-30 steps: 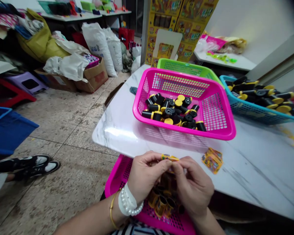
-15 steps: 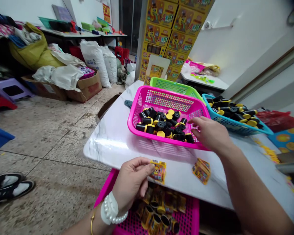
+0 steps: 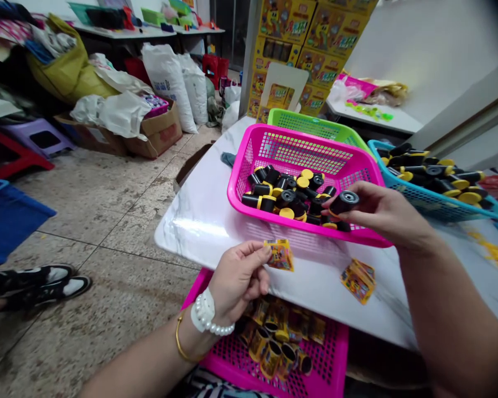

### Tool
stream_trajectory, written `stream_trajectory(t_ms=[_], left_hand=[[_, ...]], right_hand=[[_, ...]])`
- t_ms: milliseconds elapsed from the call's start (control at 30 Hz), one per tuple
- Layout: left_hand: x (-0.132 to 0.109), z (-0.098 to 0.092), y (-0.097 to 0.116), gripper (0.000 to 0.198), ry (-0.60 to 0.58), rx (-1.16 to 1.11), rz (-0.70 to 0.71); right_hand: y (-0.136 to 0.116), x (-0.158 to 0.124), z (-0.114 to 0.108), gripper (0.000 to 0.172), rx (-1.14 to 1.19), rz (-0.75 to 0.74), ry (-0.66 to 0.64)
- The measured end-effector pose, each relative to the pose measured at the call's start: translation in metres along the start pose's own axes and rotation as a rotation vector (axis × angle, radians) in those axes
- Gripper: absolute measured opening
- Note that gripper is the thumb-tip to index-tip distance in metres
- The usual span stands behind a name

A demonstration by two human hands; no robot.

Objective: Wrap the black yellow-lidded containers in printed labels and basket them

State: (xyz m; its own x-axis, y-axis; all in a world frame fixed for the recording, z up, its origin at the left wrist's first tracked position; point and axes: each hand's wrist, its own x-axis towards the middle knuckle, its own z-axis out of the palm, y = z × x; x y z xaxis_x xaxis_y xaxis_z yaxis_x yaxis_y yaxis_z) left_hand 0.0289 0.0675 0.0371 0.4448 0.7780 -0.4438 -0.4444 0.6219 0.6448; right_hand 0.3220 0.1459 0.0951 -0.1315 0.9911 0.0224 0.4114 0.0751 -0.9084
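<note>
Inside the tabletop pink basket lie yellow-capped black canisters.

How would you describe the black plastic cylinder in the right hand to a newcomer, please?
On the white, grey-veined tabletop, find the bright pink, perforated rectangular basket. Near its right end, the person's bare right hand holds a small, black plastic cylinder. Unlike the loose black-and-yellow cylinders lying in the basket, it alone is in the hand's grip.
</note>
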Motion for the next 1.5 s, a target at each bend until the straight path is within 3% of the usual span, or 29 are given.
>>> stream_trajectory(t_ms=[133, 300, 467, 567, 700, 833, 1000, 1200, 1333, 1500], left_hand=[[0.003, 0.001, -0.002, 0.034, -0.004, -0.024, -0.013], [0.001, 0.002, -0.004, 0.031, -0.031, -0.066, -0.049], [-0.002, 0.006, -0.008, 0.032, -0.053, -0.076, -0.044], [-0.003, 0.009, -0.010, 0.037, -0.046, -0.115, -0.036], [-0.004, 0.010, -0.010, 0.040, -0.037, -0.140, -0.043], [-0.002, 0.010, -0.011, 0.038, -0.037, -0.130, -0.040], [0.000, 0.011, -0.014, 0.033, -0.064, -0.156, -0.025], [-0.002, 0.012, -0.016, 0.030, -0.092, -0.027, 0.008], [-0.005, 0.010, -0.020, 0.029, -0.026, 0.014, 0.134], [-0.008, -0.001, -0.021, 0.031, 0.043, 0.073, 0.244]], right_hand=[[-0.014, -0.030, 0.014, 0.047, 0.032, -0.115, 0.091], [-0.025, -0.084, 0.045, 0.044, -0.217, -0.366, 0.127], [-0.018, -0.113, 0.084, 0.052, -0.074, -0.296, 0.065], [-0.014, -0.115, 0.094, 0.061, -0.014, -0.174, 0.055], [-0.015, -0.112, 0.088, 0.043, 0.022, -0.098, -0.010], [-0.020, -0.109, 0.085, 0.038, 0.114, -0.099, -0.069], [-0.025, -0.107, 0.089, 0.039, -0.085, -0.087, -0.040], [-0.030, -0.109, 0.094, 0.036, -0.338, -0.240, 0.026], [-0.023, -0.111, 0.107, 0.026, -0.429, -0.328, 0.203], [-0.011, -0.119, 0.117, 0.027, -0.372, -0.362, 0.230]])
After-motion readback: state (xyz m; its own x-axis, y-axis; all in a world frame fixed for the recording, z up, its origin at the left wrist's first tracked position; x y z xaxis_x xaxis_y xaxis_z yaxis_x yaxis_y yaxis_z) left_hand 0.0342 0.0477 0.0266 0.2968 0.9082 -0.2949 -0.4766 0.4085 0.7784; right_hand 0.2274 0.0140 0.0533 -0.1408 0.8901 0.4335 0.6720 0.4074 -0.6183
